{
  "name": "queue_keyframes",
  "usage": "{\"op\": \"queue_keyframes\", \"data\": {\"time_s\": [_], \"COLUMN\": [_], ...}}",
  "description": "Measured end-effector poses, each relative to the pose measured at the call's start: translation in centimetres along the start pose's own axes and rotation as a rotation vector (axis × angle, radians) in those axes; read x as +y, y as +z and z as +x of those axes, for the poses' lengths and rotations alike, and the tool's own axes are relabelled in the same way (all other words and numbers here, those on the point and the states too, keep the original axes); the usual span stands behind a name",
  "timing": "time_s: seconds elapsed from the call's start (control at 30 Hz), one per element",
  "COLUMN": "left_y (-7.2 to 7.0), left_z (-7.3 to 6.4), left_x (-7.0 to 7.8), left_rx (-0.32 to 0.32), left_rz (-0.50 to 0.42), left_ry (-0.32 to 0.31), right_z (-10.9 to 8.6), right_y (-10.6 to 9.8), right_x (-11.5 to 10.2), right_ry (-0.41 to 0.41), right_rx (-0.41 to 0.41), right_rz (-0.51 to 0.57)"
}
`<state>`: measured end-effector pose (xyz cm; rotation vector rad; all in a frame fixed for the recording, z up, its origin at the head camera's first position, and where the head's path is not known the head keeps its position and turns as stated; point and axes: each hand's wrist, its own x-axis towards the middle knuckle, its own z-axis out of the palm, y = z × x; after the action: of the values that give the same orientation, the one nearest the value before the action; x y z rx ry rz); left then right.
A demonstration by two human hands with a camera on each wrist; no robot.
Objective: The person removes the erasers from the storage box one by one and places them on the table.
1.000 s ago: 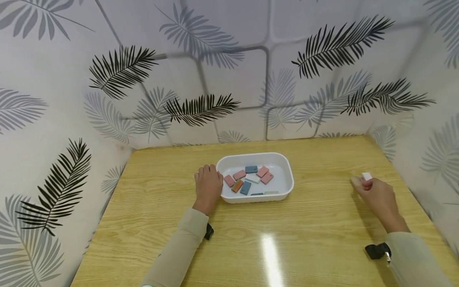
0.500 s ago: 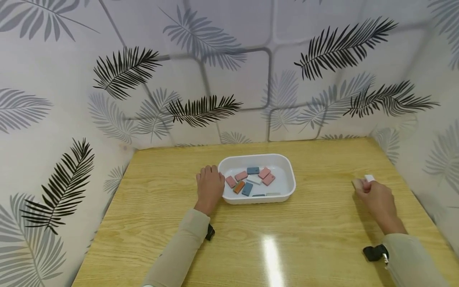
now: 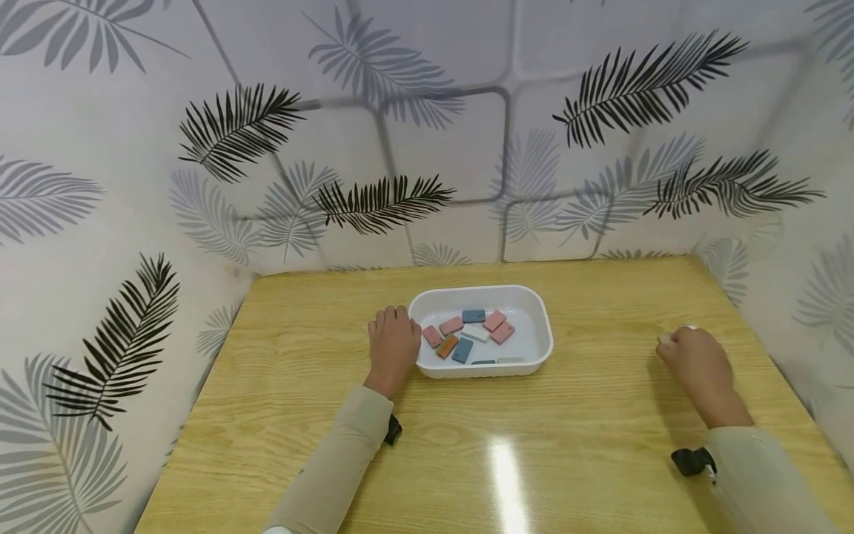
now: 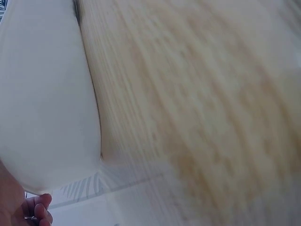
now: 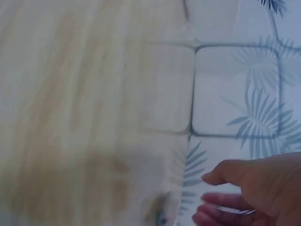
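A white oval tray (image 3: 542, 348) sits on the table, with several small flat pink, blue, orange and white blocks inside, such as a blue block (image 3: 462, 351) and an orange block (image 3: 447, 346). My left hand (image 3: 392, 343) holds the tray at its left rim, thumb side against the rim; most fingertips are hidden from above. To the right, apart from the tray, my right hand (image 3: 697, 363) has curled fingers and pinches a small white block (image 3: 691, 327), of which only a sliver shows. In the right wrist view the hand (image 5: 254, 193) shows thumb and curved fingers; the block is indistinct there.
The wooden table (image 3: 567, 445) is glossy, with a bright reflection (image 3: 507, 482) near its front. A leaf-patterned covering (image 3: 460, 148) rises behind the table and along both sides. Dark wrist devices (image 3: 692, 461) are worn below the hands.
My right hand has turned over slightly, so the white block, plain to see before, is now mostly covered. The left hand stays at the tray; the head view has shifted a little.
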<state>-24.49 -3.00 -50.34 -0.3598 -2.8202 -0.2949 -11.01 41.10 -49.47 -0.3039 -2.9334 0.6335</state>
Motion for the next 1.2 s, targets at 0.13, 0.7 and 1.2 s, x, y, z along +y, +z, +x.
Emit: {"op": "queue_keyframes", "data": {"time_s": [0.13,0.7,1.2], "left_y": [0.0,0.0,-0.2], "left_z": [-0.1,-0.1,0.0], "left_x": [0.0,0.1,0.0], "left_rx": [0.007,-0.016,-0.003], "left_rz": [0.001,-0.003,-0.01], "left_ry": [0.003,-0.018,-0.006], "right_z": [0.8,5.6,7.9], "right_y": [0.1,4.5,8.7], "right_x": [-3.0,-14.3,-16.4], "right_ry": [-0.129,-0.72,-0.807], "right_rx": [-0.031,-0.157,-0.246], "right_rz": [0.063,0.037,-0.101]}}
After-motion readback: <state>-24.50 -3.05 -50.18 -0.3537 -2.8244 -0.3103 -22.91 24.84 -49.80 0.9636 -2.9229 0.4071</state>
